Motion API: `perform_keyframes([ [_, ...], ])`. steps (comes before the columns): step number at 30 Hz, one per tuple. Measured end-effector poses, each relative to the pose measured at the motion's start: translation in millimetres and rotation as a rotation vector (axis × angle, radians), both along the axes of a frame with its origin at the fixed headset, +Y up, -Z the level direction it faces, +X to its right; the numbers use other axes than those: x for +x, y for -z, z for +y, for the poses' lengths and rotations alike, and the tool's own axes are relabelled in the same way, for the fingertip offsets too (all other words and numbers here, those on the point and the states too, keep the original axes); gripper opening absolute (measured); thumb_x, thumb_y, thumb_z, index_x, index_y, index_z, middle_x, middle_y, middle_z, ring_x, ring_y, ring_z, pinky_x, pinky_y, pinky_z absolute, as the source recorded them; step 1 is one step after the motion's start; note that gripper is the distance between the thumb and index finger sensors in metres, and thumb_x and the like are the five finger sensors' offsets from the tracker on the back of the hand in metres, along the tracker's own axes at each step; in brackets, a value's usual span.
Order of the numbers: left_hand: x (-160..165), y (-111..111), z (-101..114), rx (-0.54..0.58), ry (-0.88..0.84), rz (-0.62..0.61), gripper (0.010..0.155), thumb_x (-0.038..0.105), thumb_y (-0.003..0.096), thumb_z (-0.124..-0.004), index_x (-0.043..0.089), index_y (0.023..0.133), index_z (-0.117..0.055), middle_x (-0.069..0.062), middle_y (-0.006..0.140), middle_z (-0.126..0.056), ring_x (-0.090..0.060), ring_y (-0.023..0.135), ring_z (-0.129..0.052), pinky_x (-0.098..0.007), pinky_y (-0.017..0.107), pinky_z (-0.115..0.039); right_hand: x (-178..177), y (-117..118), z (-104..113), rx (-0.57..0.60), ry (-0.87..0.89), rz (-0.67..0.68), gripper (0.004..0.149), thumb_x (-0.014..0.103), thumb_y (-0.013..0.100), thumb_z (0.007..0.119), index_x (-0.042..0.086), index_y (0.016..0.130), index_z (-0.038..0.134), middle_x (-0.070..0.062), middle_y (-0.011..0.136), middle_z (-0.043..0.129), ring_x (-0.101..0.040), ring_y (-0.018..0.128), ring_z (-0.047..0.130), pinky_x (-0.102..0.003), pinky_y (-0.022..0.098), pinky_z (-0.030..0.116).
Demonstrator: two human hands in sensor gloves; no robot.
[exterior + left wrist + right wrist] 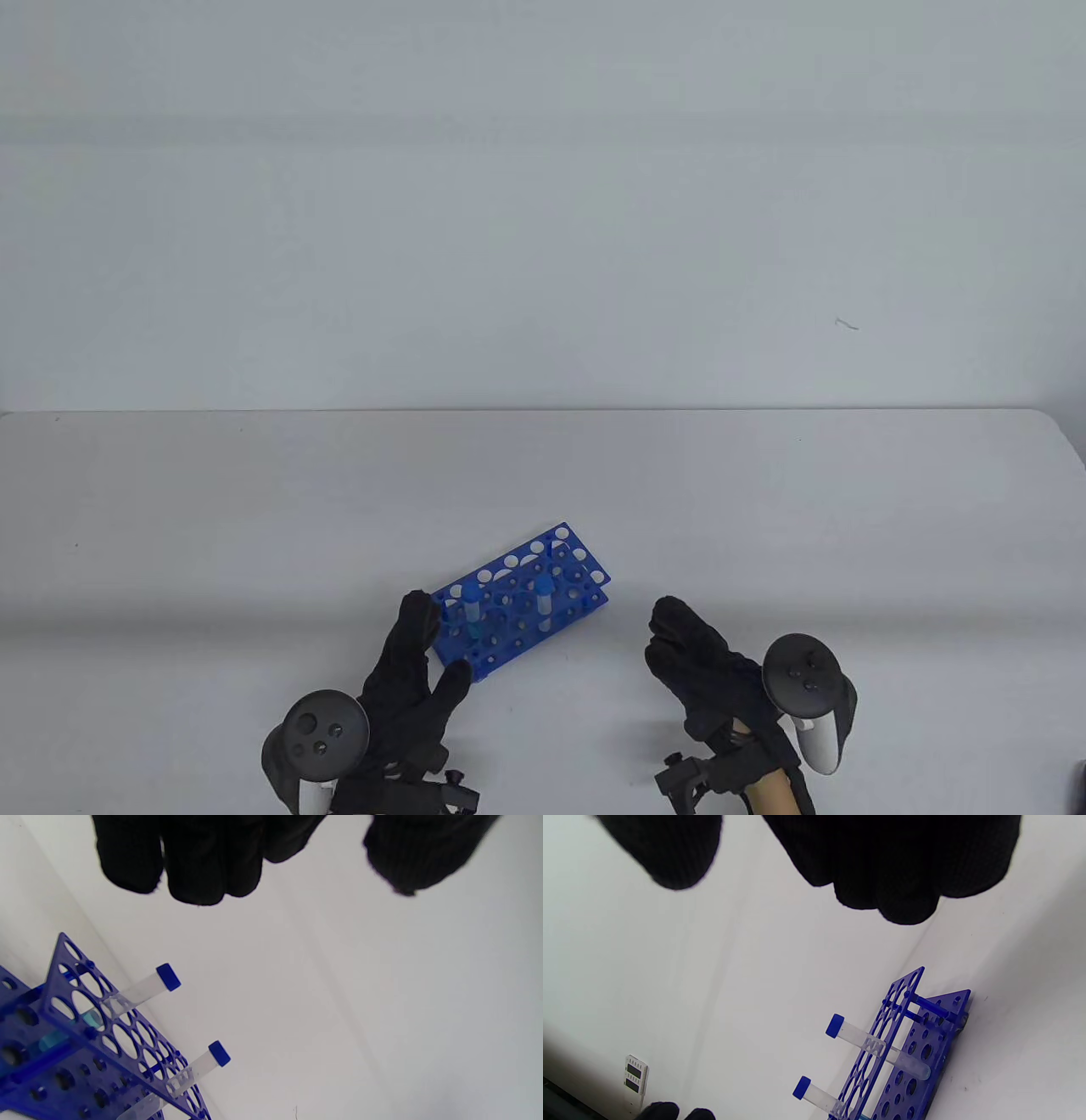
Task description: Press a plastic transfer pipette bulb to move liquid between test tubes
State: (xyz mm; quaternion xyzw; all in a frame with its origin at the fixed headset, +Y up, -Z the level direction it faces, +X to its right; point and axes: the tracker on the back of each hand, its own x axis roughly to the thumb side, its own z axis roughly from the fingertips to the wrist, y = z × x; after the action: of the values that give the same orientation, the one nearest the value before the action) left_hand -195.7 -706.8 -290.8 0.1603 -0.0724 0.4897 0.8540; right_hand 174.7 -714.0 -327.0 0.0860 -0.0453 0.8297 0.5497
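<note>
A blue test tube rack [570, 567] stands near the table's front edge. Two clear tubes with blue caps stand in it, one on the left [471, 604] and one on the right [543, 594]. In the left wrist view one tube [91, 1018] holds blue liquid. My left hand [428, 645] is spread at the rack's left end, with its fingers alongside the end and its thumb by the front corner, and it holds nothing. My right hand [679, 645] is to the right of the rack, apart from it and empty. No pipette is in view.
The white table [254, 509] runs to a far edge against a pale wall. A small white tag with dark squares [635, 1075] shows at the lower left of the right wrist view.
</note>
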Motion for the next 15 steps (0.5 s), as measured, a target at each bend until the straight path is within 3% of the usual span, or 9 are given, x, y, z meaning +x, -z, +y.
perform_keyframes([
  [15,0.0,0.0,0.4,-0.001,-0.002,-0.005,0.087,0.066,0.0441,-0.064,0.025,0.115,-0.035,-0.010,0.121,-0.055,-0.032,0.106,-0.067,-0.054,0.076,-0.065,-0.5,0.2,-0.5,-0.010,-0.008,0.005,0.075,0.050,0.040,0.077,0.007,0.100,0.064,-0.022,0.100,0.075,-0.045,0.084,0.082,-0.058,0.058,0.071],
])
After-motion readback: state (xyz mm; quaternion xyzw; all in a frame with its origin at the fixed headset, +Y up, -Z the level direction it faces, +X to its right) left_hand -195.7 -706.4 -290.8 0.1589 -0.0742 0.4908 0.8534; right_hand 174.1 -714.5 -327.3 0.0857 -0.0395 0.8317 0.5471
